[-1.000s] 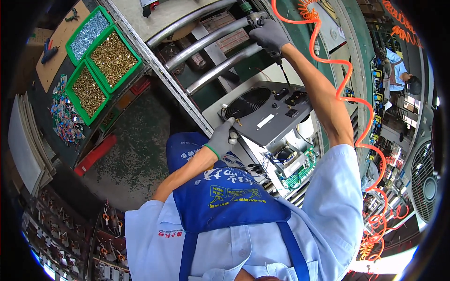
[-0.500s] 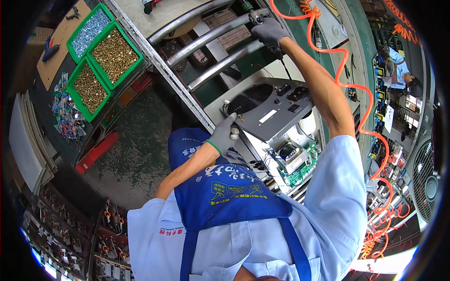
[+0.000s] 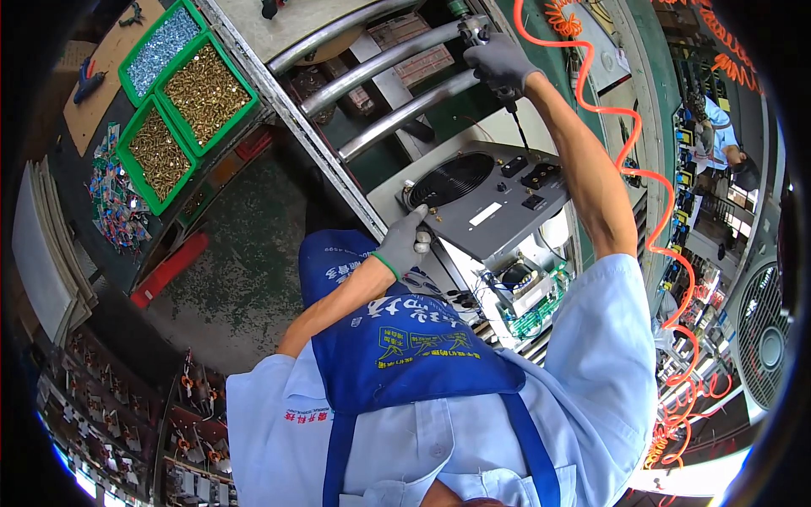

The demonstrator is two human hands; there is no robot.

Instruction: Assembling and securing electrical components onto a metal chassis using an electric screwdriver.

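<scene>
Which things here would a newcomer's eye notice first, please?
Probably the orange hose curling down the right side, then the green trays of gold and silvery screws at upper left. In the middle, the dark grey panel with its round black grille stands out, the left grip at its edge.

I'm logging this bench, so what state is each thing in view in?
Left hand: gloved, gripping the panel's edge
Right hand: gloved, closed around the driver
Driver: bit pointing down at the panel; contact unclear
Panel: label side showing
Circuit board: exposed
Green bins: open, filled with screws
Orange hose: hanging in loose waves
Fan: can't tell whether it's running
</scene>
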